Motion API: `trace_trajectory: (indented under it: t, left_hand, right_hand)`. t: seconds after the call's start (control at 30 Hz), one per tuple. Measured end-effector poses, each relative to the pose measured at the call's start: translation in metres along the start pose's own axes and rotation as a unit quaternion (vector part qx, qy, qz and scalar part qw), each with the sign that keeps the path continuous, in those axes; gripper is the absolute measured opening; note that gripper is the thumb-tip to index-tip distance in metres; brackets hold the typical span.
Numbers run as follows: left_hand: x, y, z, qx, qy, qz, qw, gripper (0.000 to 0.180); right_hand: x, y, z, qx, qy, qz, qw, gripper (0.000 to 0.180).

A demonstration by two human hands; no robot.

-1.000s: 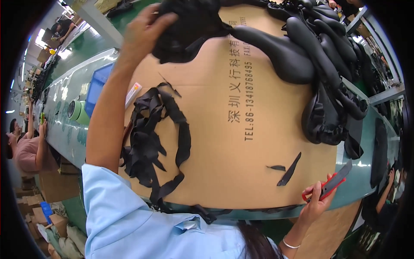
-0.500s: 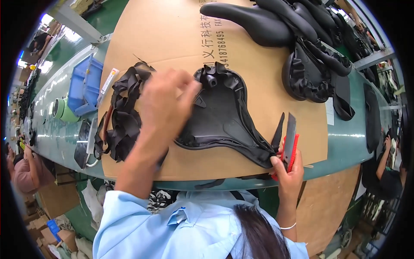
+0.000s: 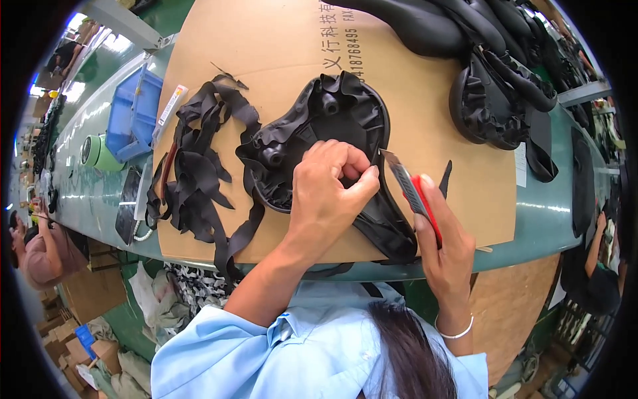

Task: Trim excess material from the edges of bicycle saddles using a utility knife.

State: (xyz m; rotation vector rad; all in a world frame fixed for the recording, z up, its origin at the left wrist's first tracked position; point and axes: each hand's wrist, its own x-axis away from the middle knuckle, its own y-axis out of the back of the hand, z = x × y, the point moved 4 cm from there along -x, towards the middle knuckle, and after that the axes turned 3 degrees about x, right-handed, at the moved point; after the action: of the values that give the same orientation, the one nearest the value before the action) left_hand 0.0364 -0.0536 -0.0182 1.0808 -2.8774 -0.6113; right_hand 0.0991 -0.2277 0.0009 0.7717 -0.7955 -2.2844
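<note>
An upturned black bicycle saddle (image 3: pixel 345 126) lies on the cardboard, its wide end away from me and its nose toward me. Gathered black cover material folds inward over its rim. Across the saddle's middle reaches my left hand (image 3: pixel 327 189), thumb and forefinger pinched together by the right rim; what is between them is too small to make out. In my right hand (image 3: pixel 446 249) is a red utility knife (image 3: pixel 420 199) with its blade out. The blade's tip is at the saddle's right rim, close to the left fingertips.
Black offcut strips (image 3: pixel 199 159) are heaped left of the saddle, one trailing over the table edge. Finished-looking saddles (image 3: pixel 432 30) and another upturned saddle (image 3: pixel 488 100) lie at the far right. A blue bin (image 3: pixel 129 113) and a green container (image 3: pixel 100 154) stand at left. One thin offcut (image 3: pixel 446 178) lies right of the knife.
My left hand has come from the left side to the saddle's right rim and pinched. The knife has moved from the saddle's nose up along its right side. The saddle has shifted and turned slightly.
</note>
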Motion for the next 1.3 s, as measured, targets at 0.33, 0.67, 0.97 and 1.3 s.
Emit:
trace_trajectory:
  t: [0.33,0.67,0.97,1.3]
  left_hand:
    - [0.002,0.01,0.001,0.09,-0.01,0.025,0.996,0.013]
    - [0.003,0.014,0.01,0.385,0.059,0.176,0.904,0.008]
    - [-0.004,0.013,0.018,0.58,0.084,0.066,0.808,0.006]
    - [-0.012,0.003,0.02,0.691,0.096,0.027,0.716,0.017]
  right_hand:
    - [0.008,0.009,-0.007,-0.094,-0.15,0.146,0.973,0.051]
    - [0.02,0.044,0.007,0.008,-0.044,0.263,0.964,0.049]
    - [0.124,0.011,0.032,0.125,-0.129,0.067,0.981,0.058]
    - [0.093,0.002,0.037,0.018,-0.137,-0.033,0.99,0.05]
